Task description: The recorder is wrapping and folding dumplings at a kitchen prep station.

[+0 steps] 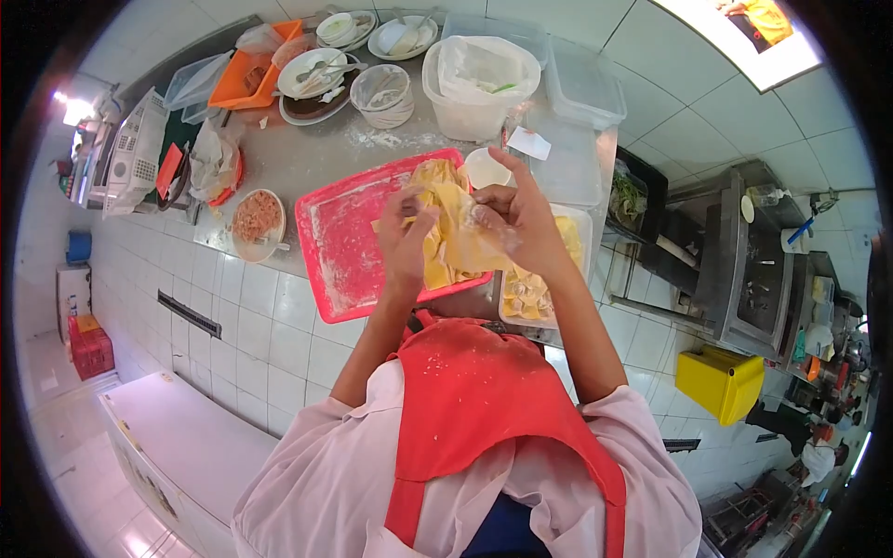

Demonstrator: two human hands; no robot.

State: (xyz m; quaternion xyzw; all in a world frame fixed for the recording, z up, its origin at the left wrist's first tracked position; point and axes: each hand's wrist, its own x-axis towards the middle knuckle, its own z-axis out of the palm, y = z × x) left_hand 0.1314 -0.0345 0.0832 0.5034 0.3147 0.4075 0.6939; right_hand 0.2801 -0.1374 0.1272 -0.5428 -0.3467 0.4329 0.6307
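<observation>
Above a pink tray (349, 240) dusted with flour, a thin yellow dough sheet (464, 223) stretches between my two hands. My right hand (520, 223) pinches its right side, with the index finger raised. At its left edge, the thumb and fingers of my left hand (404, 240) grip the dough; these fingertips are slightly blurred. More yellow dough sheets (436, 272) lie piled at the tray's right side, partly hidden by the held one. Under my right forearm, a white container (507, 312) holds several folded yellow dumplings (527, 296).
A bowl of minced meat (257, 217) with a utensil stands left of the tray. Behind are a small white bowl (488, 169), a flour-marked tub (381, 97), a large white bucket (457, 115), stacked dishes (314, 73) and an orange bin (234, 91). Other people are visible far right.
</observation>
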